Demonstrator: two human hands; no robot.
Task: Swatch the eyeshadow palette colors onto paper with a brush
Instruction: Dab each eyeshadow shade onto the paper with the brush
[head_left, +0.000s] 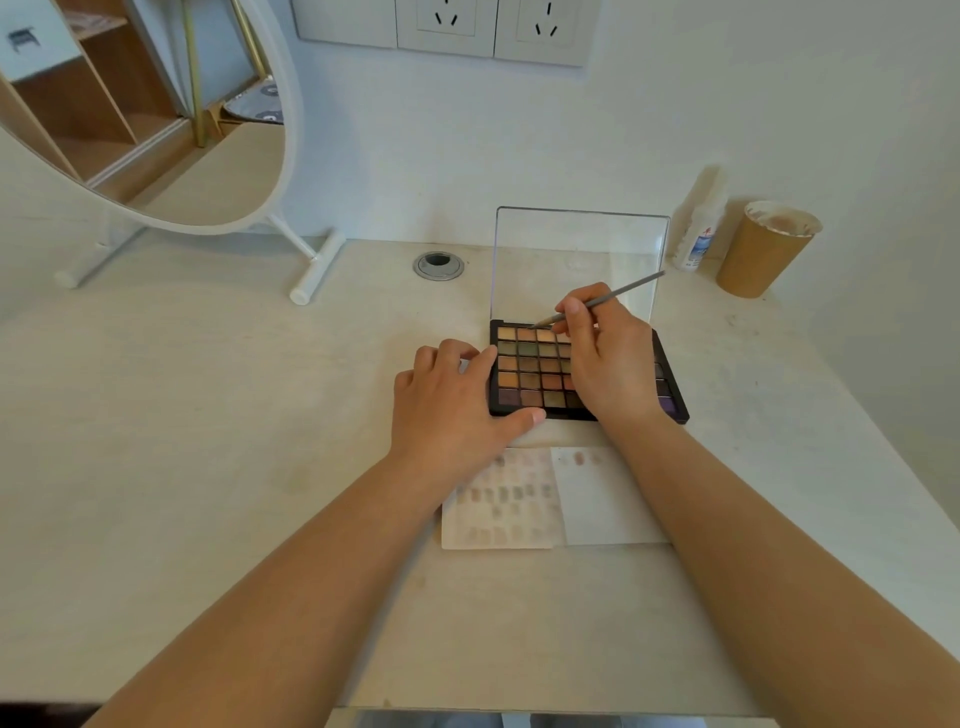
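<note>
An open black eyeshadow palette with several rows of brown, green and orange pans lies on the desk, its clear lid standing upright. My right hand pinches a thin grey brush whose tip touches a pan in the palette's top row. My left hand holds the palette's left edge, thumb along the front corner. In front of the palette lie two paper sheets: the left sheet carries several rows of swatches, the right sheet only a few marks near its top.
A round white-framed mirror on a stand occupies the back left. A metal cable grommet sits in the desk behind the palette. A small white bottle and a brown paper cup stand at the back right against the wall.
</note>
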